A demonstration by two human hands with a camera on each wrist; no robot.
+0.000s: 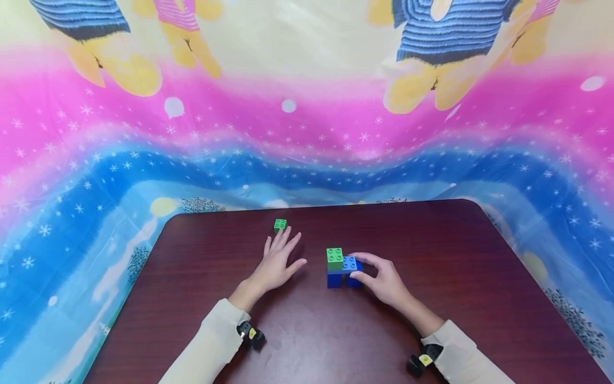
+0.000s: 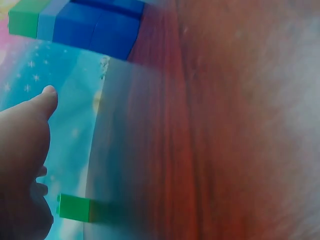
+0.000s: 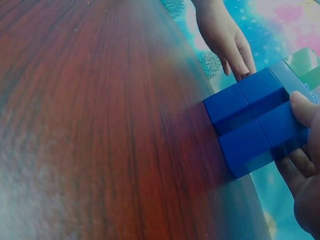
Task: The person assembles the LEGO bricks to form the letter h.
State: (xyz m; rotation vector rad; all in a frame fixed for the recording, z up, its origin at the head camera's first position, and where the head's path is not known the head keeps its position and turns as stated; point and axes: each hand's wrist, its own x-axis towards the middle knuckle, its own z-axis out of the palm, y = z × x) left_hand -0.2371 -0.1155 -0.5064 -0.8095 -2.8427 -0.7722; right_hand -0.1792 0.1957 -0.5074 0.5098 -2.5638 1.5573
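Note:
My right hand (image 1: 386, 280) grips the right side of a small stack of toy building blocks, thumb in front and fingers behind. Two side-by-side columns of dark blue blocks (image 3: 245, 145) form the base, with a narrow gap between them. A lighter blue block (image 1: 350, 263) lies across their tops, and a green block (image 1: 334, 258) sits on its left end. Fingers spread and holding nothing, my left hand (image 1: 274, 268) reaches toward a loose green block (image 1: 280, 223) near the table's back edge. Its fingertips overlap that block's front in the head view.
The dark reddish-brown wooden table (image 1: 297, 341) has rounded back corners. Behind it and along its sides hangs a printed cloth (image 1: 326, 128) in pink, blue and cream. Each sleeve cuff carries a small black wrist camera (image 1: 250, 335).

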